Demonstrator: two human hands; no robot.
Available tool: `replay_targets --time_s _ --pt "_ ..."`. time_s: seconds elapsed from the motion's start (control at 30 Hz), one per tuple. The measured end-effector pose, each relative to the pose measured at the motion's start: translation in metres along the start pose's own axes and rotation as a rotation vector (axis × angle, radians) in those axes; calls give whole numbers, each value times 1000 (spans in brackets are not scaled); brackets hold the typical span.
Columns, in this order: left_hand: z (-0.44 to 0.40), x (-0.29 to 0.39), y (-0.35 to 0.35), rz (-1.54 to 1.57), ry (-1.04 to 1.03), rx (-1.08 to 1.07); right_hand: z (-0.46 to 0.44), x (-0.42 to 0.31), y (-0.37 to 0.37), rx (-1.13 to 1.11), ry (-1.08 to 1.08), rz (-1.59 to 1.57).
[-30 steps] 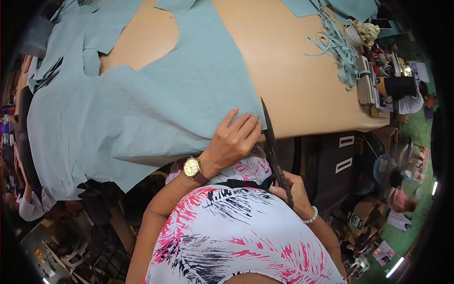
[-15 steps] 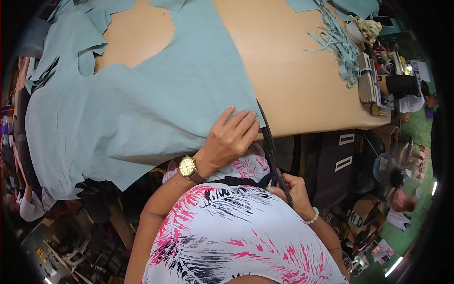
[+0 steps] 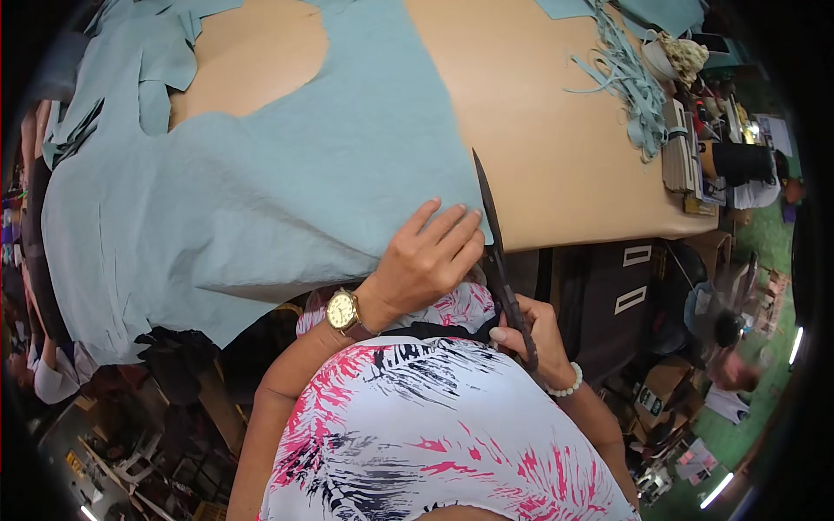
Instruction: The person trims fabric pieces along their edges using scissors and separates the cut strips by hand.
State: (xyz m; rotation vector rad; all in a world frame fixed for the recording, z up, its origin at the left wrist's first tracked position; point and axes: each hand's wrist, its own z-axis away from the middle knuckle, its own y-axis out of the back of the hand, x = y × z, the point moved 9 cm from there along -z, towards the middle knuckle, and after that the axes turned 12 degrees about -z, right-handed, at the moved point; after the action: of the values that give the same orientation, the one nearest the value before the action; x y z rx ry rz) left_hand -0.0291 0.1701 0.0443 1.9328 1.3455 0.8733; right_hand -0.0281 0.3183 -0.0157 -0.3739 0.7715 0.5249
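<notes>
A large blue-green sheet that looks like leather [image 3: 347,165] covers the left part of the table, its near edge hanging over the front. My left hand [image 3: 434,252] rests flat on the sheet's near right corner, fingers stretched and slightly apart. Just off its fingertips, long dark shears [image 3: 497,260] lie along the sheet's right edge, their tip pointing away from me over the table. My right hand [image 3: 540,334] is closed around the shears' handles, close to my body. Whether the sheet's edge lies between the blades is hard to make out.
On the tan table [image 3: 556,156], thin offcut strips [image 3: 638,104] pile up at the far right, beside a white container [image 3: 658,59] and a stack of card-like pieces [image 3: 676,156]. More blue-green scraps [image 3: 169,65] lie far left. Below the front edge stands a dark drawer unit [image 3: 599,295].
The shears have slid forward along the sheet's right edge, so more blade shows past my left hand. My right hand has risen slightly with them. My left hand stays nearly in place.
</notes>
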Motion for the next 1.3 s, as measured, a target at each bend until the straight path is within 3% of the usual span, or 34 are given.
replay_targets --time_s 0.5,0.7,0.8,1.0,1.2,1.3 --pt "4 2 1 34 2 3 -1 0 -1 57 9 -12" --pt "1 -11 -9 13 171 -201 2 2 -2 86 23 13" --pt "7 -10 -21 2 148 -270 4 -3 -4 87 35 65" --pt "7 -10 -20 33 141 -288 3 -14 -10 -22 100 -27" --pt "5 -6 -9 71 125 -287 -10 -13 -16 -10 15 -159" --pt "6 -4 -7 101 122 -278 -16 -21 -19 -9 40 -40"
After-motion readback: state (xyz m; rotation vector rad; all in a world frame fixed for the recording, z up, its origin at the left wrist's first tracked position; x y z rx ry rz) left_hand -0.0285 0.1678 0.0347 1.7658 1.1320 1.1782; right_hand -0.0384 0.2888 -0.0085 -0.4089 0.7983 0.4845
